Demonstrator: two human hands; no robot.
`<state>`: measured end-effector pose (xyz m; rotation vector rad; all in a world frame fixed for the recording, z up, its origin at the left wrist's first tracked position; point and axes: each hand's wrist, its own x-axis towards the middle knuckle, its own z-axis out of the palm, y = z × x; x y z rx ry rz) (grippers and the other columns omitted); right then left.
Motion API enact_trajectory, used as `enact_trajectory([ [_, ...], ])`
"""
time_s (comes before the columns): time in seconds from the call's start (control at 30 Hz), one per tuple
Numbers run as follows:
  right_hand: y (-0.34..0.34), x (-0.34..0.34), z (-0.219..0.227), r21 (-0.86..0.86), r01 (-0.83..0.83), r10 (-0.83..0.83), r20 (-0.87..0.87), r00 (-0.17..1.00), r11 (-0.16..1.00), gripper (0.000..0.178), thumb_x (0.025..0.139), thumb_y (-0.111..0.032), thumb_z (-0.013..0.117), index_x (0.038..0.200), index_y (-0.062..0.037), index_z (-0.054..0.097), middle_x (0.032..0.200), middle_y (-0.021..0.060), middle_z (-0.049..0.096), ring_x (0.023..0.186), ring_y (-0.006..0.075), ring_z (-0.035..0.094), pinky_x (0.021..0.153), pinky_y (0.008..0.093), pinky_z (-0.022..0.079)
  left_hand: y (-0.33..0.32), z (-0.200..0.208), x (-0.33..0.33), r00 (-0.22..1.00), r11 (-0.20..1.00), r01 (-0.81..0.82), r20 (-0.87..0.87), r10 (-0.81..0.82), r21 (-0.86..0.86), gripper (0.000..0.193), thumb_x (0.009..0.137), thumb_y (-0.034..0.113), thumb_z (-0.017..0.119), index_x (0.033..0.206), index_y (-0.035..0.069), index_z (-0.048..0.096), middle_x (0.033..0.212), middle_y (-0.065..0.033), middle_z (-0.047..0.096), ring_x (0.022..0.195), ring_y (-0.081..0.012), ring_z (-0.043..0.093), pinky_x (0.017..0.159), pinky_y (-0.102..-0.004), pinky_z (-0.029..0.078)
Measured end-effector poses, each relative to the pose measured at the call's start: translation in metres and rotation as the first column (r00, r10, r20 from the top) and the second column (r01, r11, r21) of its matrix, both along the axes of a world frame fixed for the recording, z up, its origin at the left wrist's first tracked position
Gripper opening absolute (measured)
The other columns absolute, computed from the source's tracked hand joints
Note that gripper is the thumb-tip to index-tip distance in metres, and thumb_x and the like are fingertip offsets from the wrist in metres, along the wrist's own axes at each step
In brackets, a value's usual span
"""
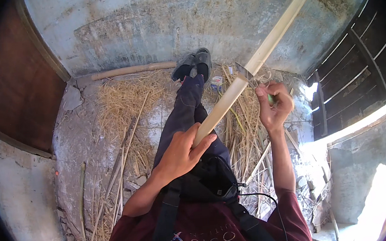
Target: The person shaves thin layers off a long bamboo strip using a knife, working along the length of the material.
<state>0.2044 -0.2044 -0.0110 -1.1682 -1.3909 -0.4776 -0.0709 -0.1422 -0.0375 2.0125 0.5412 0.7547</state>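
My left hand point(183, 152) grips the near end of a long, pale split bamboo piece point(277, 32), which slants up and away to the right. Closed around a green handle, my right hand point(275, 103) is just right of the bamboo's middle. From that fist a dark knife blade point(245, 70) reaches across the bamboo, touching it. Thin curled shavings point(266, 75) hang by the blade and my right fingers. Most of the knife handle is hidden inside my hand.
Straw-like shavings point(128, 99) cover much of the floor, with long thin strips point(115, 183) at left. A bamboo pole point(133, 70) lies along the stained wall point(137, 28). My outstretched legs end in dark shoes point(192, 65). A brown door point(17, 81) stands left; dark slats point(355, 63) stand right.
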Motion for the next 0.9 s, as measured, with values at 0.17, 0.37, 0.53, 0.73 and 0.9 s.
enact_trajectory([
  [0.17, -0.002, -0.012, -0.001, -0.030, -0.066, 0.066, 0.022, 0.998, 0.997, 0.023, 0.084, -0.003, 0.088, 0.084, 0.0017, 0.066, 0.078, 0.0145, 0.074, 0.063, 0.0223, 0.068, 0.059, 0.0299, 0.051, 0.002, 0.000, -0.004, 1.000, 1.000, 0.012, 0.009, -0.013, 0.016, 0.040, 0.105, 0.037, 0.070, 0.103, -0.003, 0.064, 0.060, -0.0176, 0.055, 0.049, -0.0355, 0.057, 0.050, -0.0425, 0.040],
  [0.37, 0.002, -0.005, 0.004, 0.042, -0.158, 0.147, 0.198, 0.969, 0.987, 0.023, 0.082, -0.003, 0.089, 0.082, 0.0006, 0.066, 0.077, 0.0162, 0.074, 0.060, 0.0233, 0.068, 0.053, 0.0305, 0.050, 0.004, -0.008, -0.008, 0.995, 0.998, 0.063, 0.078, -0.063, 0.001, 0.038, 0.105, 0.034, 0.070, 0.110, -0.004, 0.067, 0.062, -0.0170, 0.056, 0.049, -0.0316, 0.055, 0.051, -0.0417, 0.040],
  [0.53, 0.004, 0.001, 0.002, 0.080, -0.119, 0.098, 0.226, 0.969, 0.990, 0.024, 0.081, -0.003, 0.089, 0.081, 0.0001, 0.065, 0.073, 0.0152, 0.073, 0.057, 0.0231, 0.067, 0.051, 0.0306, 0.049, 0.006, -0.003, -0.015, 0.992, 0.992, 0.118, 0.043, -0.116, -0.051, 0.037, 0.106, 0.033, 0.069, 0.110, -0.004, 0.067, 0.062, -0.0132, 0.054, 0.049, -0.0223, 0.052, 0.051, -0.0387, 0.039],
  [0.73, 0.011, 0.011, 0.001, 0.136, -0.063, 0.029, 0.244, 0.969, 0.989, 0.023, 0.087, -0.002, 0.084, 0.082, 0.0002, 0.062, 0.075, 0.0140, 0.073, 0.061, 0.0199, 0.067, 0.055, 0.0301, 0.052, 0.011, 0.002, -0.022, 0.991, 0.988, 0.132, 0.000, -0.132, -0.086, 0.036, 0.106, 0.031, 0.069, 0.107, -0.004, 0.065, 0.069, -0.0207, 0.059, 0.058, -0.0376, 0.062, 0.055, -0.0439, 0.042],
  [0.9, 0.013, 0.078, 0.002, 0.115, 0.174, -0.145, -0.228, 0.963, 0.978, 0.018, 0.098, -0.004, 0.077, 0.089, 0.0006, 0.062, 0.084, 0.0113, 0.072, 0.078, 0.0138, 0.064, 0.075, 0.0262, 0.053, 0.008, -0.013, -0.038, 0.990, 0.991, 0.115, -0.076, -0.121, -0.074, 0.037, 0.106, 0.032, 0.070, 0.109, -0.005, 0.065, 0.072, -0.0217, 0.061, 0.059, -0.0392, 0.062, 0.055, -0.0441, 0.042],
])
